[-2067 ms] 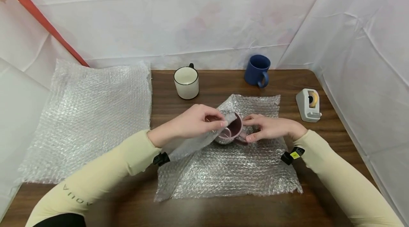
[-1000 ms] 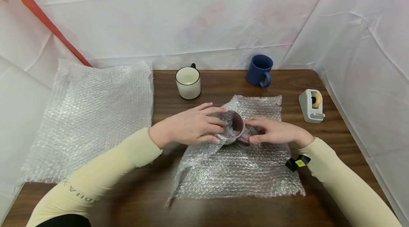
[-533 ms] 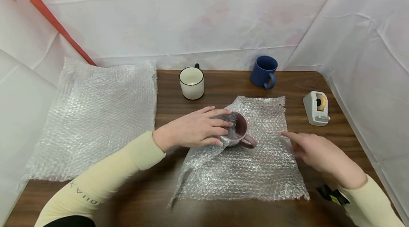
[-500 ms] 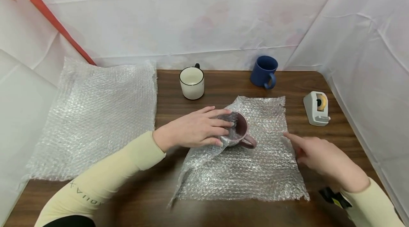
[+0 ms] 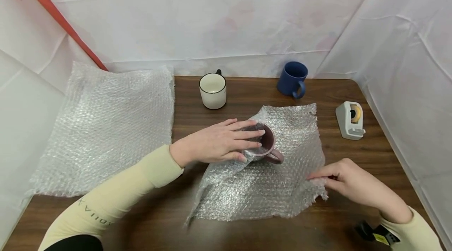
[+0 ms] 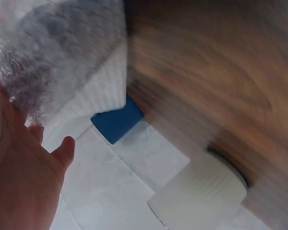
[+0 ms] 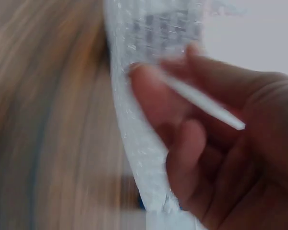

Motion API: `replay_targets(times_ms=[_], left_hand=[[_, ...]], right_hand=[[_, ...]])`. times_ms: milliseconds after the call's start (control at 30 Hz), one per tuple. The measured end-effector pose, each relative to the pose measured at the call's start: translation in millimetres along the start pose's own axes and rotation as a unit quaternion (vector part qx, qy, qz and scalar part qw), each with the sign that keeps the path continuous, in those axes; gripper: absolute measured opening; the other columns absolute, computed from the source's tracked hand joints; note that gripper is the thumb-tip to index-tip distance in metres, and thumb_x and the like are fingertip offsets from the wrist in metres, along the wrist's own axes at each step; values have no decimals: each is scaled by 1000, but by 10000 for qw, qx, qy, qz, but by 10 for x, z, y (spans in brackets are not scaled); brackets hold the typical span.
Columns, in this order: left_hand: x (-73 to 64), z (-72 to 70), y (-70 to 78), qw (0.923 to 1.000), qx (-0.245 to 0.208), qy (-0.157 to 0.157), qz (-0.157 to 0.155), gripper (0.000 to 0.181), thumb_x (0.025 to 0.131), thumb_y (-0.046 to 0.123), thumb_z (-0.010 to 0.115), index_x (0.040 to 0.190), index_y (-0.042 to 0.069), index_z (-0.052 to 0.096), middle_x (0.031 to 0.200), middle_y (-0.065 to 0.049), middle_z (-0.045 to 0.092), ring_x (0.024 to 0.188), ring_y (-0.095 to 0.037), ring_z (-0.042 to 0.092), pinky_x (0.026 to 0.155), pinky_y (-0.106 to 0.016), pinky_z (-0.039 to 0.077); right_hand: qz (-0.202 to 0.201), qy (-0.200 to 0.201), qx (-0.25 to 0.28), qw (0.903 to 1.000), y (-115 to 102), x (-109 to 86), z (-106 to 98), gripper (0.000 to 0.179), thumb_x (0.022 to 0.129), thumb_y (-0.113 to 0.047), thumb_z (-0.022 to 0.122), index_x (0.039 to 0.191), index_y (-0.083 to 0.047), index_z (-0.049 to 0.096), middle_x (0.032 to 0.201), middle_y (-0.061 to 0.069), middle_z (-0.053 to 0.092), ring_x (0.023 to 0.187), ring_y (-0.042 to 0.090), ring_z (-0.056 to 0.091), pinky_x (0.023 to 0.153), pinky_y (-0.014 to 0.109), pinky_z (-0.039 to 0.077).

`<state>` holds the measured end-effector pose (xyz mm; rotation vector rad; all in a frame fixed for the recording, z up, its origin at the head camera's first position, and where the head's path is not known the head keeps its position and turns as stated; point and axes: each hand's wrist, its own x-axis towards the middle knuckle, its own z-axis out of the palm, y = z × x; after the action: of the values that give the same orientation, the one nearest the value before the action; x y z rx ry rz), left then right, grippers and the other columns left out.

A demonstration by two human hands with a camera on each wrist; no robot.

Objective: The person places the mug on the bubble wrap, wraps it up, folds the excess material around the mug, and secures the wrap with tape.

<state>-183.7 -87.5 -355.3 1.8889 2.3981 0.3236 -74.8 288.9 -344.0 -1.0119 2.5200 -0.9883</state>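
Observation:
A pink mug (image 5: 274, 157) stands on a sheet of bubble wrap (image 5: 247, 200), its handle pointing right and toward the person. The sheet's left part is folded up over the mug's side and into its mouth. Across that fold lies my left hand (image 5: 215, 143), fingers extended over the rim and pressing the wrap down. My right hand (image 5: 356, 184) pinches the sheet's right edge near the front corner, lifting it off the table. In the right wrist view the wrap (image 7: 134, 139) passes between thumb and fingers. The left wrist view shows wrap (image 6: 86, 57) beyond the fingers.
Behind the pink mug stand a white mug (image 5: 213, 94) with a black rim and a blue mug (image 5: 290, 80). A tape dispenser (image 5: 349, 125) sits at right. Another bubble wrap sheet (image 5: 113, 125) covers the table's left side. Cloth walls (image 5: 197, 27) rise behind and beside the table.
The left hand let go of the folded wrap edge and flattened over the mug. My right hand left the mug handle, moved right, and took up the sheet's right edge, bending it inward.

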Motion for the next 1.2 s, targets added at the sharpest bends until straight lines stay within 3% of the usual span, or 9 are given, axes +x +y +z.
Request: replay_targets(times_ms=[133,267,467,600,700,800,900,1033,1200], left_hand=[[17,4,19,9999,-64,-54,-74,52,106,48,37,153,26,42,165,5,18,152,-18,3,119,-51,18],[26,14,28,9997,-103,-142,-144,51,107,47,35,153,27,42,165,5,15,152,-17,0,119,-51,17],[51,37,9,9996,-246,135,71,49,107,43,38,150,22,46,165,1,18,152,-22,4,121,-43,13],[71,65,17,9967,-642,491,105,48,106,39,45,145,13,51,165,-5,16,152,-25,6,121,-35,11],[92,102,39,9823,-1607,933,-248,53,100,35,59,142,6,43,167,-7,2,151,-22,13,119,-33,18],[121,141,53,9514,-2600,1592,-427,78,90,26,75,144,3,23,165,-10,-14,148,-24,22,117,-36,25],[141,157,55,9394,-2723,2059,-309,93,84,20,81,147,3,15,163,-13,-20,148,-31,21,115,-41,29],[148,160,40,9580,-1886,2162,20,72,86,25,79,142,6,38,164,-18,3,149,-34,18,114,-38,32],[141,155,40,9756,-733,1928,748,34,94,19,71,125,7,64,144,-14,48,141,-30,36,115,-33,31]], right_hand=[[-284,516,405,9974,-97,196,-19,42,87,17,63,109,-16,75,98,-9,71,62,-4,52,56,14,44],[-430,703,882,9927,-173,436,48,37,91,14,60,107,-16,74,90,-8,70,60,3,54,55,18,48],[243,1412,1840,9724,-273,731,252,22,98,7,55,101,-8,72,82,-1,72,68,15,69,56,31,57],[684,2400,1345,9590,-297,915,398,11,98,-6,62,97,-9,73,71,-5,69,55,12,64,49,27,53],[867,2937,909,9476,-288,1023,472,7,95,-10,68,95,-10,75,62,-8,63,44,9,56,43,23,48],[1017,3157,660,9411,-276,1079,510,3,93,-11,72,92,-9,73,57,-9,59,41,8,52,39,22,44],[1249,3115,279,9416,-273,1116,509,8,90,-14,76,91,-10,70,53,-10,53,41,6,48,40,22,41],[1536,2868,-48,9456,-291,1156,481,17,88,-16,77,98,-11,64,50,-9,47,43,7,44,44,25,38],[1757,2624,-84,9488,-328,1171,447,28,89,-13,75,109,-8,57,52,-8,48,45,8,45,45,26,37]])
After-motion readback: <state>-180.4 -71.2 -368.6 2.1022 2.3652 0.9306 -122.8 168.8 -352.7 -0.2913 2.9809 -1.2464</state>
